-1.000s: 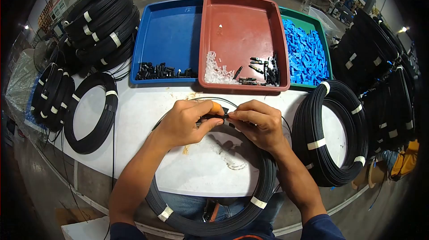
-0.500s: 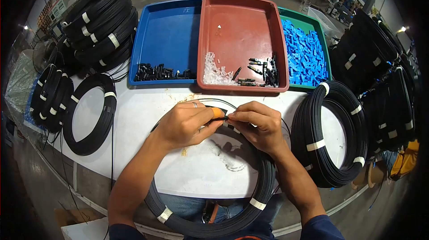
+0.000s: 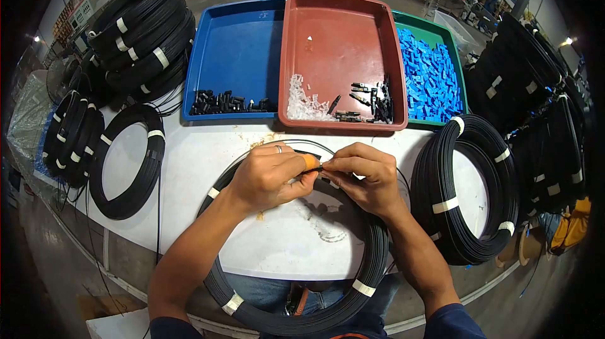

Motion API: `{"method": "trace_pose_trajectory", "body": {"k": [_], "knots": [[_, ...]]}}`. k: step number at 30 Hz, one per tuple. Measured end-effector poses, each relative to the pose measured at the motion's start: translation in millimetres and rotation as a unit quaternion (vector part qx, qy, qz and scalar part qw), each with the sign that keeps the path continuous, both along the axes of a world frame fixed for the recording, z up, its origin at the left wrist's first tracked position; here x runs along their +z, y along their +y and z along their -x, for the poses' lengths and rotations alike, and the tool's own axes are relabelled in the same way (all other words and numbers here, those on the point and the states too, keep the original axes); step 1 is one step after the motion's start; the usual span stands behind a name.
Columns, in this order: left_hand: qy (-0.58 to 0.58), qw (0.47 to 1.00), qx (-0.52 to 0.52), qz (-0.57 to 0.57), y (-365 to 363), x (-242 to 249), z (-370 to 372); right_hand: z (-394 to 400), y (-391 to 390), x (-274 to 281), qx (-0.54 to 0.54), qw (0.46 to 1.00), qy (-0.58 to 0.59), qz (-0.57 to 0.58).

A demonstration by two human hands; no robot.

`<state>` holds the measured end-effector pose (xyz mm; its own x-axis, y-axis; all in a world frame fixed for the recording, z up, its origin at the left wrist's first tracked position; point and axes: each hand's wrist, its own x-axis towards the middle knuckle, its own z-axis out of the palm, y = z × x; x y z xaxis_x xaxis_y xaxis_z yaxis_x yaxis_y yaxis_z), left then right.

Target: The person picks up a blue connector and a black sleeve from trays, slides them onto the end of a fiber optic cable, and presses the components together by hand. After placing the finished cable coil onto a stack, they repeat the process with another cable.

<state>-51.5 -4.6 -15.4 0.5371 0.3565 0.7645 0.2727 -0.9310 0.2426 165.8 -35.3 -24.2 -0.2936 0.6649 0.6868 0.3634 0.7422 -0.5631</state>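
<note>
My left hand (image 3: 271,175), with an orange wrap on one finger and a ring, pinches a small black piece (image 3: 317,167). My right hand (image 3: 364,177) meets it from the other side, fingertips closed on the same piece. Fingers hide most of the piece. Under both hands lies a large coil of black cable (image 3: 374,257) with white tape bands, partly on the table and partly over its front edge. A thin loop of cable (image 3: 302,141) arches just beyond the hands.
Behind stand a blue tray (image 3: 236,30) with black parts, a red tray (image 3: 343,23) with clear and black parts, and a green tray (image 3: 459,87) of blue pieces. Cable coils (image 3: 444,187) flank the right side; another coil (image 3: 104,178) and a stack (image 3: 148,36) are at left.
My left hand has shifted slightly, its fingers curling more at the black piece. The left forearm has moved a little left. My right hand is nearly unchanged.
</note>
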Motion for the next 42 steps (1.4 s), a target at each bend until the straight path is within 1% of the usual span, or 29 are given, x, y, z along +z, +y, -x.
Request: {"method": "trace_pose_trajectory", "body": {"k": [4,6,11,15,18,20,21,23,26,30,32,34,38,42], "knots": [[0.025,0.999,0.024,0.017,-3.8,2.8,0.5,-0.1,-0.8,0.7,-0.006,1.0,-0.004,-0.004],[0.022,0.999,0.02,0.016,-3.9,3.6,-0.8,-0.7,-1.3,1.7,-0.006,1.0,-0.006,-0.006],[0.019,1.0,0.011,0.021,-5.9,5.0,-2.5,-3.8,-3.8,5.8,0.014,0.999,0.003,0.041],[0.016,0.999,0.003,0.036,-6.2,3.7,-2.7,-3.8,-4.7,8.5,0.025,0.998,0.015,0.053],[0.021,0.999,0.001,0.032,-5.3,1.3,-1.5,-5.1,-4.9,12.5,0.022,0.996,0.027,0.079],[0.023,0.999,-0.001,0.025,-3.2,1.6,-0.5,-9.1,-5.9,20.0,0.024,0.988,0.018,0.152],[0.028,0.999,-0.013,0.032,-1.3,2.2,0.5,-10.6,-5.3,19.0,0.022,0.988,0.018,0.152],[0.033,0.998,-0.024,0.041,-0.7,2.8,1.1,-12.5,-4.4,14.3,0.021,0.979,0.015,0.201],[0.039,0.997,-0.044,0.041,-1.9,2.9,0.3,-10.6,-6.0,11.4,0.033,0.979,0.029,0.202],[0.043,0.997,-0.027,0.061,-1.8,1.6,4.4,-7.4,-6.6,5.6,0.038,0.973,0.067,0.217],[0.045,0.997,-0.019,0.065,-1.0,1.3,4.7,-7.0,-6.5,2.8,0.042,0.961,0.094,0.255],[0.042,0.998,-0.026,0.039,-0.3,-0.8,4.4,-8.3,-6.6,2.6,0.047,0.956,0.092,0.274],[0.051,0.998,-0.022,0.023,-1.5,-2.6,3.2,-8.9,-7.9,6.1,0.06,0.941,0.107,0.317],[0.043,0.999,-0.029,-0.013,0.4,-2.2,0.2,-10.8,-9.7,8.1,0.051,0.936,0.094,0.334]]}}
